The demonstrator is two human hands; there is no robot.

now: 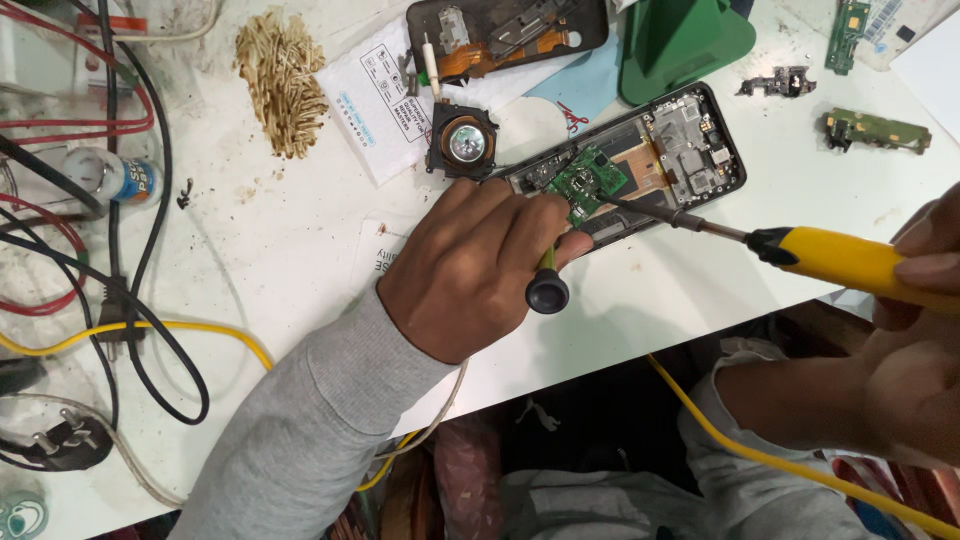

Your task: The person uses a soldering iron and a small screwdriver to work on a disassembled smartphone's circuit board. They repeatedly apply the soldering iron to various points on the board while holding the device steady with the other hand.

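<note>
Nearest the camera, at the lower right, the right hand (pixel 915 350) is wrapped around the yellow handle of a soldering iron (pixel 850 262), fingers pressed together along the grip. A yellow cord (pixel 790 465) runs from below the table edge toward the bottom right corner. The iron's dark metal shaft reaches left across the white table (pixel 300 240), and its tip meets a small green circuit board (pixel 586 184).

The left hand (pixel 470 265), coming out of a grey sleeve (pixel 300 430), rests on the table with its fingers curled and pinched on a thin tool with a round black end (pixel 547 290); the fingertips press at the green board's near edge. The board lies on an opened black phone (pixel 650 160), whose inner metal shields and orange flex parts show, set at a slant just beyond the left hand.

Just left of the phone sits a black square part with a round shiny centre (pixel 462 140), lying on a white printed paper leaflet (pixel 375 100) with a small blue mark. Farther back is another opened phone back (pixel 505 35), a green plastic stand (pixel 685 45) and a tuft of brass-coloured wire wool (pixel 280 80). Loose green boards (pixel 876 130) lie at the far right. On the left, red and black cables (pixel 100 200) cross the table beside a small white bottle with a blue label (pixel 105 175).
</note>
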